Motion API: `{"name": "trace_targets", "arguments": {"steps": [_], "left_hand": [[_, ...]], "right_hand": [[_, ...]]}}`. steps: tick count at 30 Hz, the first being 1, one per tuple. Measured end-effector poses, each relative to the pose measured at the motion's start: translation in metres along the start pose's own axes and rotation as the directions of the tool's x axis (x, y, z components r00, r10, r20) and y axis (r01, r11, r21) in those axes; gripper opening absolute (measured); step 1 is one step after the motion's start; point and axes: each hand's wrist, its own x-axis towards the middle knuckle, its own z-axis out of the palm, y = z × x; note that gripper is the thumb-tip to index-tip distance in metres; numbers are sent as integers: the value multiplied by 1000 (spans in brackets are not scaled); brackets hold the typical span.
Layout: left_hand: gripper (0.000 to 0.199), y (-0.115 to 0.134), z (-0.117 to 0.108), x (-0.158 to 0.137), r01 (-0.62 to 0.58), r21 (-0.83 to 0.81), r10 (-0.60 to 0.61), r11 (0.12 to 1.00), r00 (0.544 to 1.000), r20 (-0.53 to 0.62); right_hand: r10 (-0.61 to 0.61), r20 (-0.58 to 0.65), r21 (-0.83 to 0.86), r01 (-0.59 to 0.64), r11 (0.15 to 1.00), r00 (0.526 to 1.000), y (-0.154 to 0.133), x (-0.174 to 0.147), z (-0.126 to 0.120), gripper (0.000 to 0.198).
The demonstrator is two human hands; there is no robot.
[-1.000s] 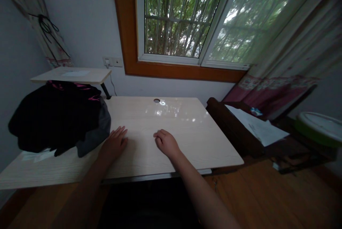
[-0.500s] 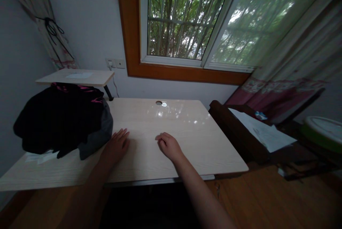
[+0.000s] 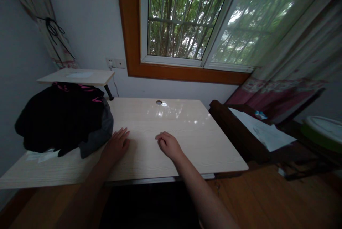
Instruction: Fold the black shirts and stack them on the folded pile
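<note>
Both hands at bench; dark garment heap at left

The left hand (image 3: 116,147) lies on the pale wood-grain rectangular bench (image 3: 149,163), fingers extended and slightly spread. It is just beside a bulky heap of black and grey cloth with pink markings (image 3: 66,118); contact cannot be determined. The heap rests on the left part of the bench, over white paper sheets (image 3: 40,156), in front of a pale wooden raised shelf (image 3: 100,76). The right hand (image 3: 170,146) is at mid-bench, fingers curled inward in a loose fist.
</note>
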Motion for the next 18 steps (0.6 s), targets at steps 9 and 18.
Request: {"name": "trace_targets", "arguments": {"steps": [9,18], "left_hand": [[58,-7,-14,5,-138,-40,142,990,984,105],[82,16,-14,53,-366,-48,367,930,906,209]], "right_hand": [[-135,87,-56,140,989,987,-2,0,-24,32],[-270,280,-171,324,930,921,12,25,-41,70]]}}
